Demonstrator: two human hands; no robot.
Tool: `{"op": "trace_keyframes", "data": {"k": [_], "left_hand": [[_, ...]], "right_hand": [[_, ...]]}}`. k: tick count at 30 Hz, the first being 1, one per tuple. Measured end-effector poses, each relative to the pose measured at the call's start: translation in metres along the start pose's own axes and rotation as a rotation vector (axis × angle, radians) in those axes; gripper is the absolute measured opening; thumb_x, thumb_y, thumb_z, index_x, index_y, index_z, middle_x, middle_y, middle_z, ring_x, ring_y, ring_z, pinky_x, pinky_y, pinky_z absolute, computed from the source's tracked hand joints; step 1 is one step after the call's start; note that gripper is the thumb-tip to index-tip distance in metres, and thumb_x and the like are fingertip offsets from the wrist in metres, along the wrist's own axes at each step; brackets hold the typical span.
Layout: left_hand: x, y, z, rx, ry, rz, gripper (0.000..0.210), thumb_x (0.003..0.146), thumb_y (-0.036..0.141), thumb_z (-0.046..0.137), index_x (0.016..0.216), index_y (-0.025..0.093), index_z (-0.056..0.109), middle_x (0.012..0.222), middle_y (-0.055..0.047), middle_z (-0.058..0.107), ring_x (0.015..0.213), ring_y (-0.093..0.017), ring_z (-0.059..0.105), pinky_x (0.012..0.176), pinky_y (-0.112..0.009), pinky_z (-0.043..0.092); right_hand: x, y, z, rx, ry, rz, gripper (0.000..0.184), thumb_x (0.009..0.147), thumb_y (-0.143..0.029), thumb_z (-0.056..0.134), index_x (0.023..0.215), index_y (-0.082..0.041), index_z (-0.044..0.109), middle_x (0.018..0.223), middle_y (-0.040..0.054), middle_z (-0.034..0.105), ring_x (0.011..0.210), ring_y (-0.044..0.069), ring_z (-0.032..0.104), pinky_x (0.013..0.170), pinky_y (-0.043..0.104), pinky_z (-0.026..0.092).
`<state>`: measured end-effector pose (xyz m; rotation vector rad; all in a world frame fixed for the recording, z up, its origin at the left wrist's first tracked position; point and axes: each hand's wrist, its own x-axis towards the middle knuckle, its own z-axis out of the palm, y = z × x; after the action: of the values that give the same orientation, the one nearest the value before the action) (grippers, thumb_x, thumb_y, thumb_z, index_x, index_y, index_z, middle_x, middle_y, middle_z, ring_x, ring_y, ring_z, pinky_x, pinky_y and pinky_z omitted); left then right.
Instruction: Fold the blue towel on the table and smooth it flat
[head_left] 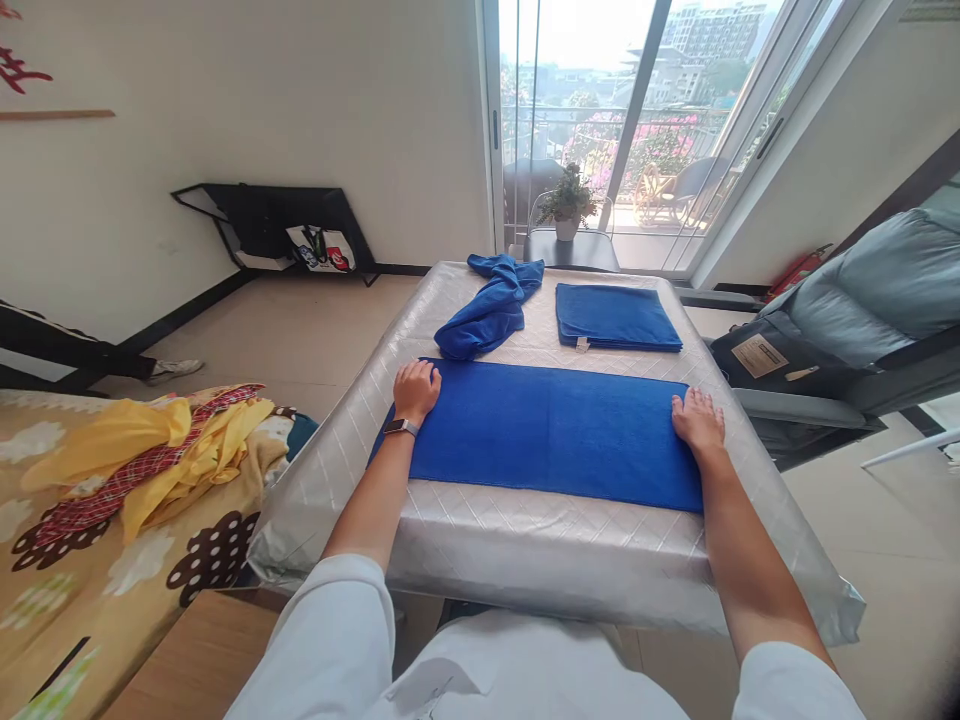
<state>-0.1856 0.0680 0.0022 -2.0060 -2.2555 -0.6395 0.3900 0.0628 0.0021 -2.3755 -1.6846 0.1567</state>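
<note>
A long blue towel [551, 432] lies flat across the table in front of me, with a faint crease near its middle. My left hand [417, 392], a watch on its wrist, rests palm down at the towel's upper left corner. At the opposite end, my right hand [699, 420] lies on the right edge with its fingers spread. Neither hand grips anything. Beyond the left hand sits a crumpled blue towel [491, 305]. A neatly folded blue towel stack [619, 317] with a small white tag is behind the flat one, on the right.
A silvery quilted cover [555, 550] drapes the table. To the left, yellow and plaid cloths [165, 450] lie on a patterned bed. A chair holding a potted plant [568, 205] stands behind the table, before the glass doors. A grey armchair [795, 400] is close on the right.
</note>
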Motion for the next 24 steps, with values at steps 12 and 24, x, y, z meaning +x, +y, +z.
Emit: {"op": "trace_keyframes", "data": {"k": [12, 24], "left_hand": [[-0.028, 0.184, 0.039, -0.123, -0.147, 0.584, 0.054, 0.110, 0.038, 0.032, 0.156, 0.013, 0.046, 0.161, -0.014, 0.048, 0.152, -0.025, 0.040, 0.127, -0.043, 0.030], [-0.033, 0.163, 0.055, -0.104, -0.204, 0.519, 0.061, 0.110, 0.047, 0.027, 0.154, 0.011, 0.049, 0.163, -0.016, 0.045, 0.154, -0.026, 0.037, 0.128, -0.043, 0.030]], "right_hand": [[-0.078, -0.183, 0.025, -0.022, -0.176, -0.615, 0.066, 0.109, -0.042, 0.019, 0.165, -0.009, 0.032, 0.173, 0.0122, 0.026, 0.161, 0.026, 0.020, 0.130, 0.045, 0.015], [-0.075, -0.172, 0.045, -0.064, -0.226, -0.576, 0.084, 0.106, -0.063, 0.011, 0.168, -0.006, 0.021, 0.175, 0.0125, 0.016, 0.162, 0.025, 0.012, 0.131, 0.044, 0.006]]}}
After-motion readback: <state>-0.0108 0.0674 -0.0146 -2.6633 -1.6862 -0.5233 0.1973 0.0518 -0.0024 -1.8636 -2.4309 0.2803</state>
